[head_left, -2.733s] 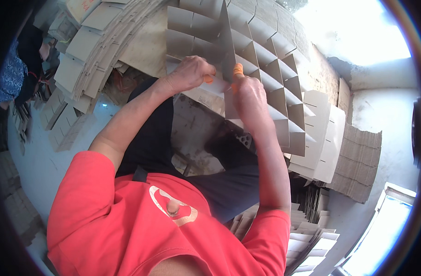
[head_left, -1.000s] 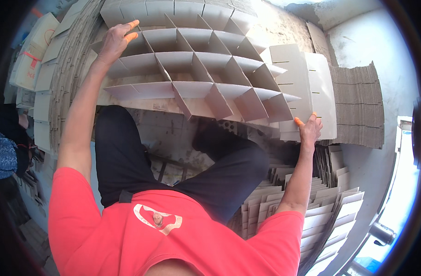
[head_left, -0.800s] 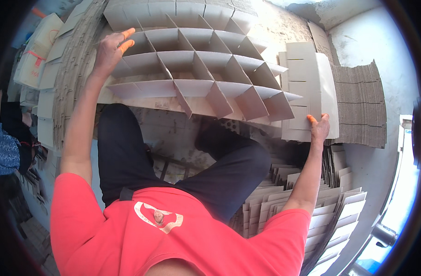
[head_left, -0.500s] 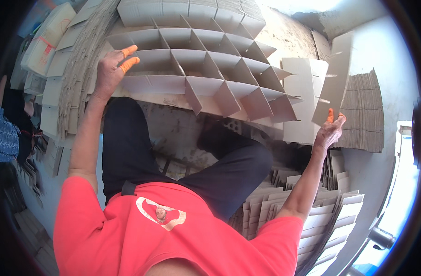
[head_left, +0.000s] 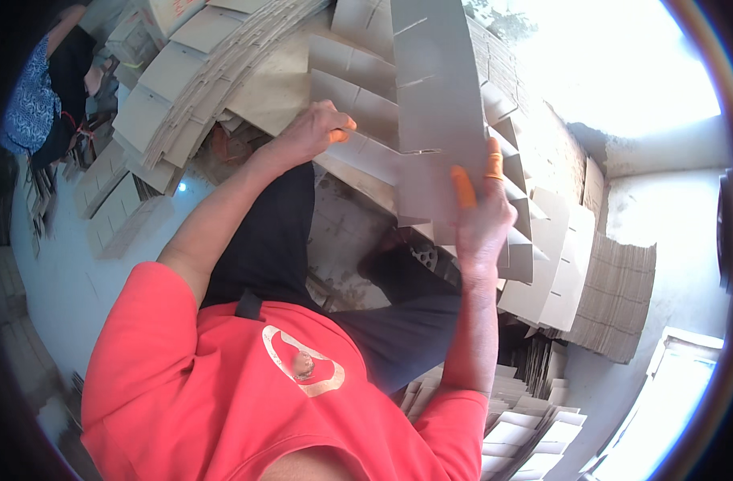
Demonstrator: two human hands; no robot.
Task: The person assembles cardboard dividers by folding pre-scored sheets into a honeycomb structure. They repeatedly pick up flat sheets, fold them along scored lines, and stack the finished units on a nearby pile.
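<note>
Orange finger covers sit on both my hands. My right hand [head_left: 485, 212] grips a long grey cardboard strip [head_left: 438, 88] with slots cut in it, held upright by its lower end. Behind that strip stands a grid of interlocked cardboard dividers [head_left: 358, 100], partly hidden by it. My left hand [head_left: 318, 132] is closed at the grid's left end, its fingertips pinched against a divider's edge. The exact hold there is partly covered by the hand itself.
Flat cardboard pieces [head_left: 194, 80] are stacked along the left. To the right lie loose pale sheets [head_left: 535, 264] and another cardboard stack [head_left: 619, 297]. More slotted pieces [head_left: 518, 437] stand low on the right. At the far left is another person's patterned blue garment [head_left: 30, 104].
My right hand has brought the cardboard strip leftward, in front of the grid. The view has turned. My left thumb and finger, apart before, are now closed at the grid's left end.
</note>
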